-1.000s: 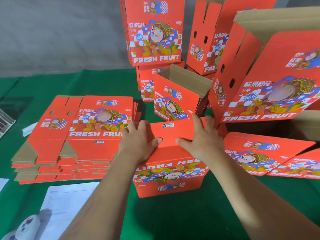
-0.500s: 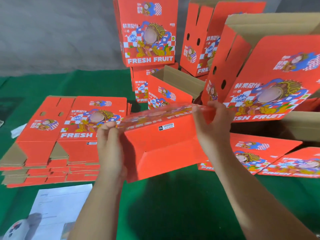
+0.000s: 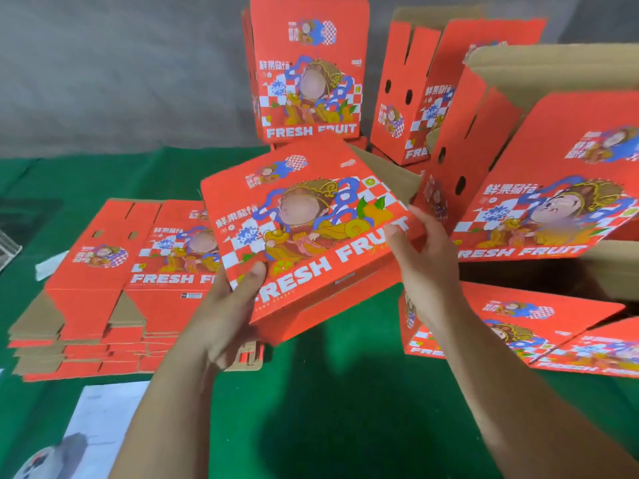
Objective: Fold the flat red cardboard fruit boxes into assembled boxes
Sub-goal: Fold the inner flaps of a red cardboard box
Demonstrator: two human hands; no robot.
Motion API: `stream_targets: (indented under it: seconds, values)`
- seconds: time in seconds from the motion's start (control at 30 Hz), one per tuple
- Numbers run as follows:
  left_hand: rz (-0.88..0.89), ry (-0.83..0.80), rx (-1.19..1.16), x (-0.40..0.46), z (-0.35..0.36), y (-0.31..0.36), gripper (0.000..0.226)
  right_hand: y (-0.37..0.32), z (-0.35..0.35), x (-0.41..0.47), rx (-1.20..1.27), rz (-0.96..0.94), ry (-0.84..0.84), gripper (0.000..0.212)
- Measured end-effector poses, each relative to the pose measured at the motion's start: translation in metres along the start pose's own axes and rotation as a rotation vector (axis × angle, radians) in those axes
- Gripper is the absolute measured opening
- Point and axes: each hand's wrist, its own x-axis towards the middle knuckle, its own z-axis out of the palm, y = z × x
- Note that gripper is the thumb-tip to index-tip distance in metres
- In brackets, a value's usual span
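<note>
A green-covered surface (image 3: 328,392) backs onto a grey wall. Nearest, a white paper sheet (image 3: 100,420) lies left of the held box (image 3: 304,236), which has turned over since a second ago: its printed face, reading "FRESH FRUIT", now looks up, so this box seems formed and ready to set aside. The left hand (image 3: 224,316) grips its near corner, thumb on top; the right hand (image 3: 422,264) holds its right edge. Left of it sits the flat stack (image 3: 114,288); beyond stand assembled boxes (image 3: 307,70).
</note>
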Motion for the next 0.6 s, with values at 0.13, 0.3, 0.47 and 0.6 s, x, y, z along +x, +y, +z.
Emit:
stream_targets:
  seconds: [0.13, 0.3, 0.47, 0.6]
  values:
    - [0.342, -0.036, -0.064, 0.014, 0.008, 0.019, 0.052, -0.018, 0.006, 0.022, -0.008, -0.163, 0.021, 0.039]
    - [0.593, -0.009, 0.098, 0.053, 0.033, 0.039, 0.058, -0.026, 0.017, 0.060, -0.216, -0.241, 0.071, 0.058]
    - [0.798, 0.048, 0.139, 0.094, 0.063, 0.045, 0.072, -0.040, 0.031, 0.099, -0.322, -0.315, 0.128, 0.076]
    - [0.776, 0.319, 0.465, 0.152, 0.088, 0.072, 0.069, -0.044, 0.041, 0.124, -0.510, -0.237, 0.119, 0.100]
